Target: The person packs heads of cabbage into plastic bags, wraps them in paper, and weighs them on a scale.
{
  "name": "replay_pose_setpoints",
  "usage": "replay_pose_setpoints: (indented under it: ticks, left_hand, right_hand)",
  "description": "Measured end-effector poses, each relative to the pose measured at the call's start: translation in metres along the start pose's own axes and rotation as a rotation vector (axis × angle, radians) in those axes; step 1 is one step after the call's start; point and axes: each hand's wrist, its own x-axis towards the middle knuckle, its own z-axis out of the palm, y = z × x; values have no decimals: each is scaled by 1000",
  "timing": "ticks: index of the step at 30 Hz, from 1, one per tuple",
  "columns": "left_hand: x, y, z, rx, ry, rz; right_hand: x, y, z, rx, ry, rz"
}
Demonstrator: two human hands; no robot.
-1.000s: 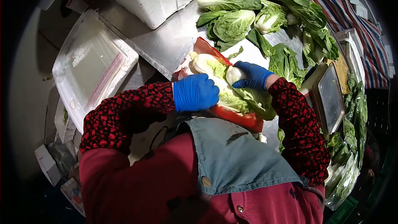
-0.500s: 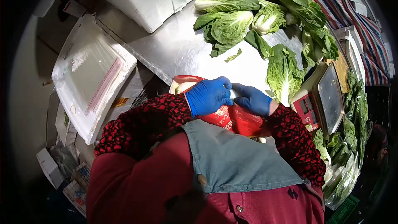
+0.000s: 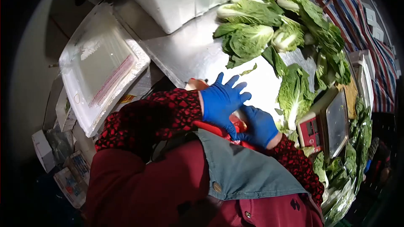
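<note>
Two gloved hands meet over the red bag (image 3: 211, 128), left of the scale (image 3: 310, 133). We have left hand (image 3: 222, 101) spread, fingers apart, probably bracing the bag; right hand (image 3: 261, 126) curled at it, fingertips hidden, grip can't be told. Cabbages (image 3: 250, 41) lie beyond the scale, leftward, likely for easy reach.

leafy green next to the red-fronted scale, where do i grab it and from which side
Best gripped, I'd say, by the pale stem end of the leafy green, coming from the wearer's side with the right hand. That end points back toward the wearer and looks narrow, while the leaves fan out away. The scale sits close on the right.
</note>
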Motion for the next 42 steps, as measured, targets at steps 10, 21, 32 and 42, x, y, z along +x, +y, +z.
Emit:
replay_pose_setpoints:
  ticks: [10, 21, 32, 42]
  left_hand:
    - [28, -9, 44, -469, -558, -144]
    - [19, 4, 54, -501, -347, -136]
    - [1, 20, 41, -333, -174, 54]
    - [-16, 19, 52, -367, -27, 35]
  right_hand:
    - [-2, 19, 8, 522, 58, 250]
    - [41, -2, -35, 498, -469, 221]
    - [65, -27, -19, 409, -487, 185]
    - [56, -41, -13, 420, -508, 219]
